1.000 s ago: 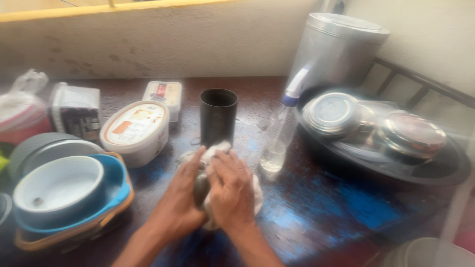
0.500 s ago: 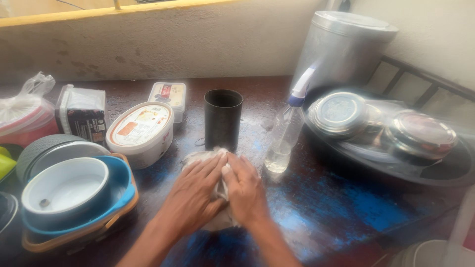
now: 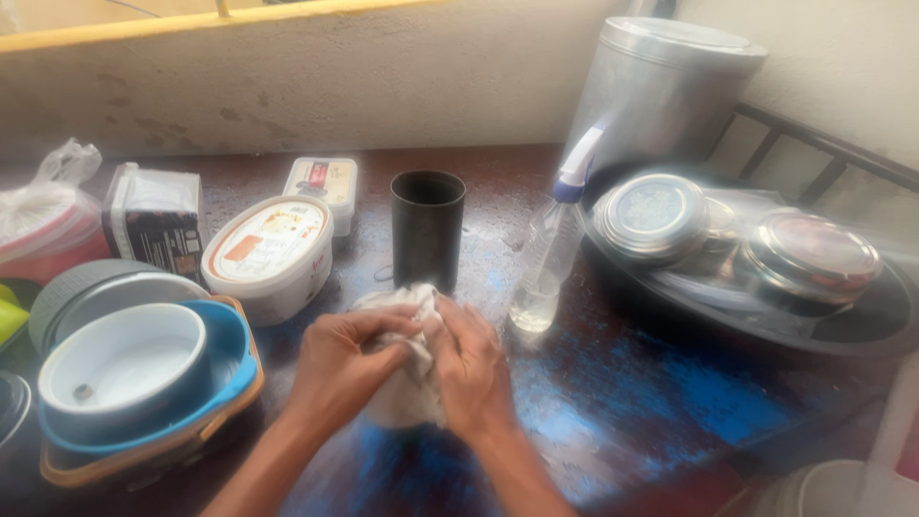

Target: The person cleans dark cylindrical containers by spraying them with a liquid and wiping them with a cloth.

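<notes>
Together, both hands (image 3: 412,369) around white cloth (image 3: 407,402).

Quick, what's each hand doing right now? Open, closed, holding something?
Left hand: closed around the white cloth.
Right hand: closed on the same cloth, pressed against the left hand.

Home kitchen: steel canister (image 3: 670,86), lidded food tubs (image 3: 270,251).

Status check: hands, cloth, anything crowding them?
Left hand and right hand both clasped on white cloth. Cloth bunched between them, above the table. Black cup just behind; spray bottle beside right hand.
</notes>
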